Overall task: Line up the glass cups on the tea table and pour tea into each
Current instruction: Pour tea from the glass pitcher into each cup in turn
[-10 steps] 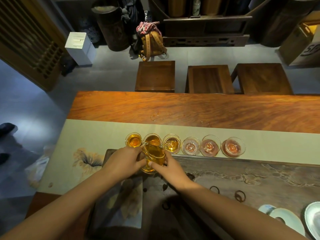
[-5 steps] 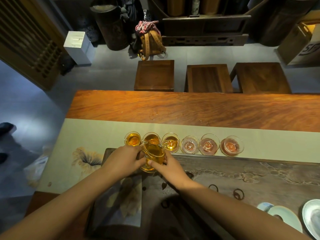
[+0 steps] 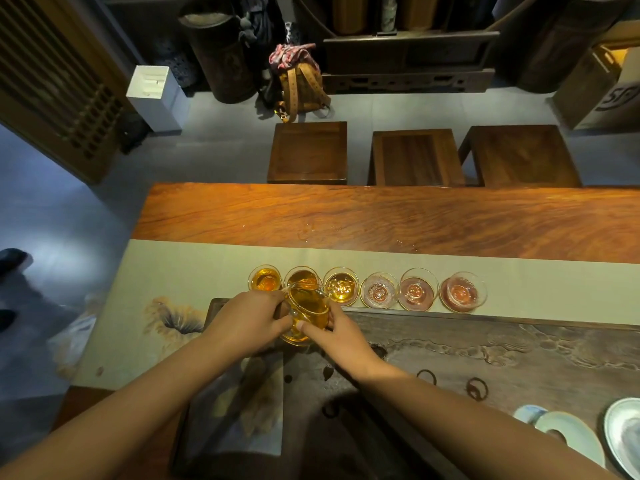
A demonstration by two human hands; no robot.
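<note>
The glass pitcher (image 3: 308, 315) of amber tea hangs tilted just above the near edge of the cup row, its spout over the third cup (image 3: 341, 285) from the left, which is already holding tea. My left hand (image 3: 247, 322) wraps the pitcher's left side and my right hand (image 3: 334, 332) pinches its right side with thumb and fingers, so my grip is closed on the glass from both sides. The first cup (image 3: 266, 279) and second cup (image 3: 302, 277) are full of amber; the fourth cup (image 3: 378, 291), fifth cup (image 3: 416, 289) and sixth cup (image 3: 462, 292) look unfilled as far as I can tell. All six sit touching or nearly so in a line on the pale runner (image 3: 194, 271), between the bare wood of the worktop (image 3: 381, 220) and the dark carved tea tray (image 3: 485, 344). The risks I see: tipping too far and overfilling the third cup onto the cloth; the pitcher's belly knocking the second cup, which it overlaps in my view; hot, wet glass slipping between my fingers; and dribble off the spout staining the runner as I shift toward the fourth.
</note>
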